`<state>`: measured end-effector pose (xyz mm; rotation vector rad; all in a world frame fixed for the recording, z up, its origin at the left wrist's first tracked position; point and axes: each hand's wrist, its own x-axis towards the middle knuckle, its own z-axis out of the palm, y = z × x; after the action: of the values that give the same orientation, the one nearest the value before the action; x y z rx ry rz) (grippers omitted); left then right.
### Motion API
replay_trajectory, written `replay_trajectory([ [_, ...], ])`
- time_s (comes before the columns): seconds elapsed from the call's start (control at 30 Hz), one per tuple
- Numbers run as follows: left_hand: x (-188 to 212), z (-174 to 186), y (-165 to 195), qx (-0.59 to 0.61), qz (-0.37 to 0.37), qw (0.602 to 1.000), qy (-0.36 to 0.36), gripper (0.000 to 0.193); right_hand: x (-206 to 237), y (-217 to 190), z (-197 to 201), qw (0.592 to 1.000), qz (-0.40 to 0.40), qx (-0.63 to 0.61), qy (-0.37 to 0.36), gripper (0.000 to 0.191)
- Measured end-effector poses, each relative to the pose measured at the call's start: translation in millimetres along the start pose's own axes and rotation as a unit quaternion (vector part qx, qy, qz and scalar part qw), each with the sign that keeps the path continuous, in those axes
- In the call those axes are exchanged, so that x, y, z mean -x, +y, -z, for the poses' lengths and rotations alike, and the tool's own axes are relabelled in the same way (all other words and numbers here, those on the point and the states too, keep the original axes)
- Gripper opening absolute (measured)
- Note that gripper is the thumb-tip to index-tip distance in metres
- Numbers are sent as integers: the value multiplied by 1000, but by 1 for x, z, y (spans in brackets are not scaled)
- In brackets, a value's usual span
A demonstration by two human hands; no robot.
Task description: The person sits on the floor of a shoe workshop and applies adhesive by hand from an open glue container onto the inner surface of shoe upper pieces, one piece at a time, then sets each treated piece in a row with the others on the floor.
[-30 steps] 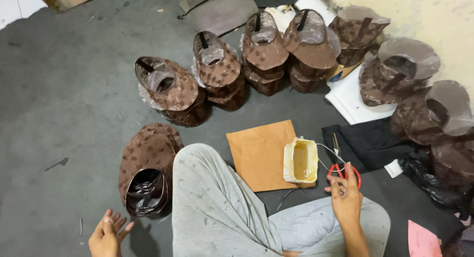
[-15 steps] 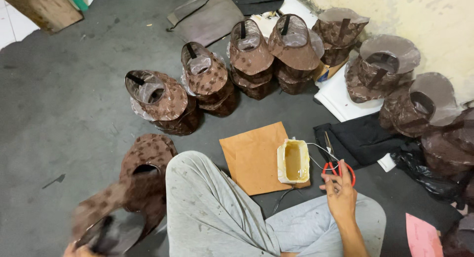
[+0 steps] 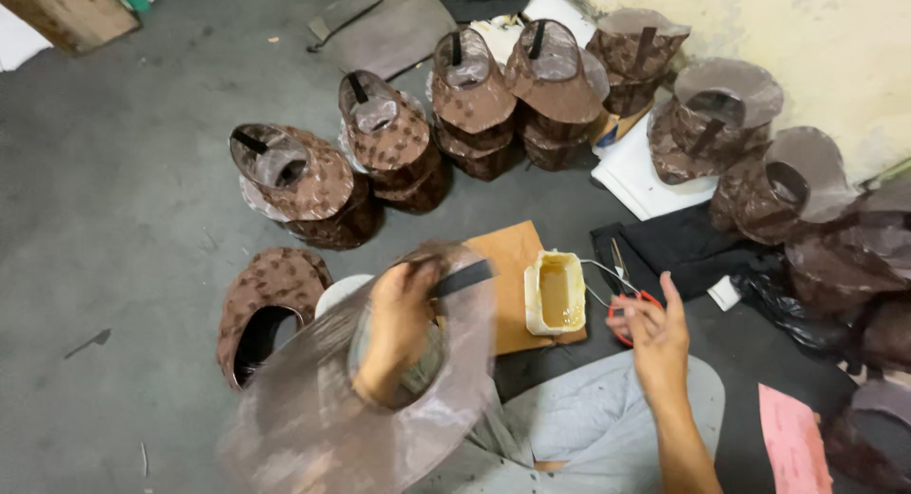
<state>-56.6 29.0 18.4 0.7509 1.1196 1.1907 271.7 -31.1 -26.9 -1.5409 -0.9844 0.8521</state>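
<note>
On grey floor, low in the head view: left hand (image 3: 399, 328) raised over the lap, fingers closed on the rim of a brown hat (image 3: 380, 399), thumb near its black strap (image 3: 462, 278); hat blurred, crown opening toward the camera. Right hand (image 3: 657, 337) fingers spread and loose, clamped on nothing, resting beside red-handled scissors (image 3: 622, 304) and touching or nearly touching them. Just left of the scissors, a tub of yellowish glue (image 3: 555, 293) standing on an orange-brown sheet (image 3: 508, 257). Beside the left knee, another brown hat (image 3: 270, 304) lying on the floor. Beyond, stacked hats (image 3: 304, 186) in a curved row toward the wall.
</note>
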Motion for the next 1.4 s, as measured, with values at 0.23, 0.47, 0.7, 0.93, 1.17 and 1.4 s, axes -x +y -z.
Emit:
replay_trajectory([
  [0.23, 13, -70, -29, 132, 35, 943, -305, 27, 22, -77, -25, 986, 123, -35, -110, 94],
  [0.47, -2, -55, -55, -16, 62, 958, -278, 32, 14, -83, -73, 990, 57, 60, -113, 112],
  [0.7, -25, -45, -93, 124, 97, 961, -227, 35, -6, -55, -60, 991, 38, 78, -98, 84],
  [0.93, -37, -25, -84, 219, 44, 957, -184, 61, -26, -11, -57, 795, 195, 543, -189, 58],
  [1.17, -31, -25, -75, 187, 73, 968, -152, 61, -32, -21, -71, 652, 147, 699, -254, 62],
  [1.4, -36, -20, -89, 238, 109, 930, -257, 38, -2, -25, -34, 814, 235, 502, -171, 39],
])
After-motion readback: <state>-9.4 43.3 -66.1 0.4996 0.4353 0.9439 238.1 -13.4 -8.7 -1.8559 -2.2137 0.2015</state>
